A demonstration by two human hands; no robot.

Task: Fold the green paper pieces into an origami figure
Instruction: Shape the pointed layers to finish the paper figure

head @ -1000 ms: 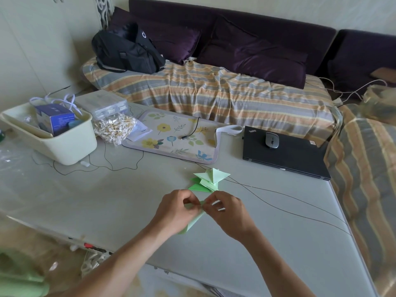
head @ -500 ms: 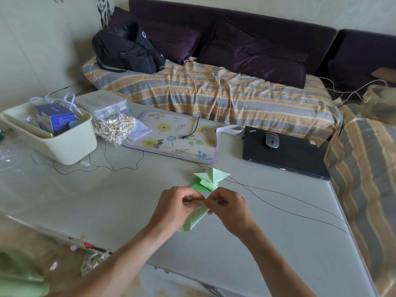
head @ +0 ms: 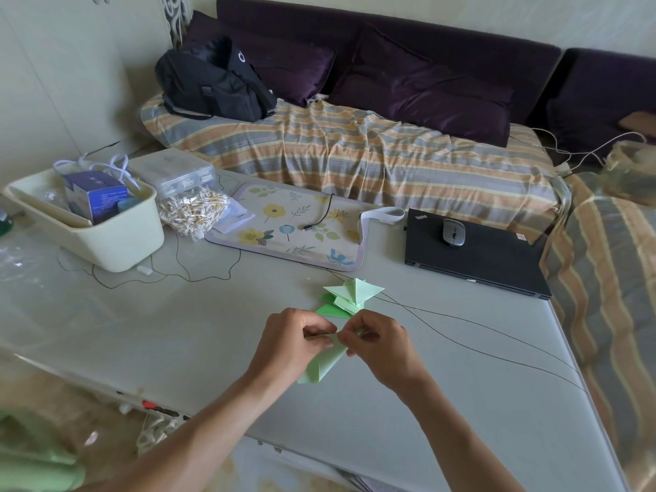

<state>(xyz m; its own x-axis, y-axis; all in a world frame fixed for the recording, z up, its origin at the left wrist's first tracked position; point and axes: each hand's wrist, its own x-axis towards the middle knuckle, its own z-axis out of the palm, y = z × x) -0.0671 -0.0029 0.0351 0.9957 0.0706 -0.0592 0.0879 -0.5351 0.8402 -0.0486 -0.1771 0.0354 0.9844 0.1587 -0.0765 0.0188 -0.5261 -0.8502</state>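
Nearest the camera, the left hand (head: 291,344) and the right hand (head: 381,344) meet over the table (head: 461,420), both pinching the top edge of 1 green paper piece (head: 321,365) with curled fingers, its lower end hanging down between the wrists toward the tabletop. Just beyond the knuckles sits a small pile of folded green pieces (head: 349,298) – the finished units, by the look of them – lying on the table beside 2 thin dark cables (head: 497,340). The likely trouble: the grip is at 1 corner only, so a crease pressed in mid-air could run crooked, and a sweep of the right wrist could snag a cable or knock the pile. Farther back lie a flowered mat (head: 284,229), a bag of cotton swabs (head: 191,211), a cream tub (head: 106,236) with a blue box (head: 96,197) whose print is too small to read, and a black laptop (head: 475,257) under a grey mouse (head: 453,232) – its corner badge seems to read "ThinkPad". A black bag (head: 213,83) rests on the striped sofa (head: 355,154).
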